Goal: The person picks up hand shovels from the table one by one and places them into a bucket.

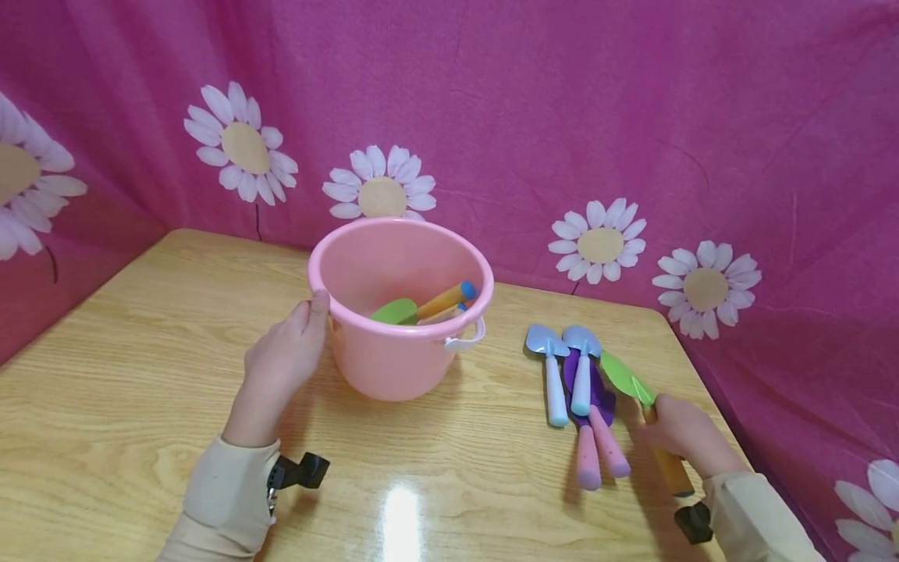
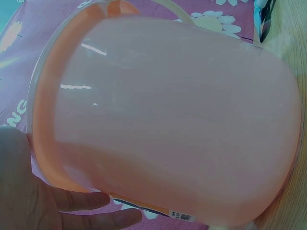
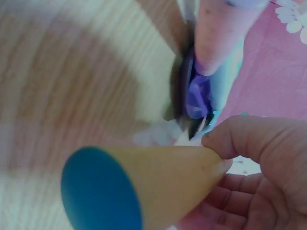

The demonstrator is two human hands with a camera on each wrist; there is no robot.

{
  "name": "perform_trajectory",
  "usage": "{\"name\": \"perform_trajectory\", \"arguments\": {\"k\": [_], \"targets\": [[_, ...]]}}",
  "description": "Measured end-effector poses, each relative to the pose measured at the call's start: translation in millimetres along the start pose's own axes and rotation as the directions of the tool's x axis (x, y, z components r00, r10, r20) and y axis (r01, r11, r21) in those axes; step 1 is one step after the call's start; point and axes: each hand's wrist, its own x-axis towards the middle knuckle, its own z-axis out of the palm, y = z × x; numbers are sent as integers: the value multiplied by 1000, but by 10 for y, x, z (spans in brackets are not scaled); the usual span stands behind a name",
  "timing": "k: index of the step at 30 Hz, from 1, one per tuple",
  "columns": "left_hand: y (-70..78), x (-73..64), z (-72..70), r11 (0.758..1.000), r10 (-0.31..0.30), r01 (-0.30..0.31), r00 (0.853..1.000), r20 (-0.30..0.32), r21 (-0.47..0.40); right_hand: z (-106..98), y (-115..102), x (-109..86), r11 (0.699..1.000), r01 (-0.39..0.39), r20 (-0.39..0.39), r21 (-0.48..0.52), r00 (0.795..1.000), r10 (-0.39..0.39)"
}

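Observation:
My left hand (image 1: 284,350) holds the rim of a pink plastic bucket (image 1: 393,363), its thumb at the left edge. In the left wrist view, fingers lie along the bucket's side (image 2: 177,105). Inside it lie a green trowel blade (image 1: 396,311) and orange handles (image 1: 444,300) with blue ends. On the right, my right hand (image 1: 687,434) grips a toy trowel with a green blade (image 1: 625,377) by its orange handle (image 3: 168,179). The handle's blue end faces the right wrist camera. Left of that hand lie two blue trowels (image 1: 555,382) and purple tools with pink handles (image 1: 587,460).
A wooden table (image 1: 449,476) carries everything. Behind it hangs a magenta cloth (image 1: 534,117) with white flowers, close along the back and right edges. A white bucket handle (image 1: 467,339) hangs at the bucket's right side.

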Motion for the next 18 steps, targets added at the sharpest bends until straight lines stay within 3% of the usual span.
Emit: {"name": "perform_trajectory", "arguments": {"k": [6, 18], "targets": [[-10, -10, 5, 1000, 7, -7, 1000, -4, -1, -141, -75, 9, 1000, 14, 12, -26, 1000, -13], [-5, -9, 1, 1000, 8, -9, 1000, -8, -20, -400, -361, 14, 993, 100, -46, -56, 994, -103]]}}
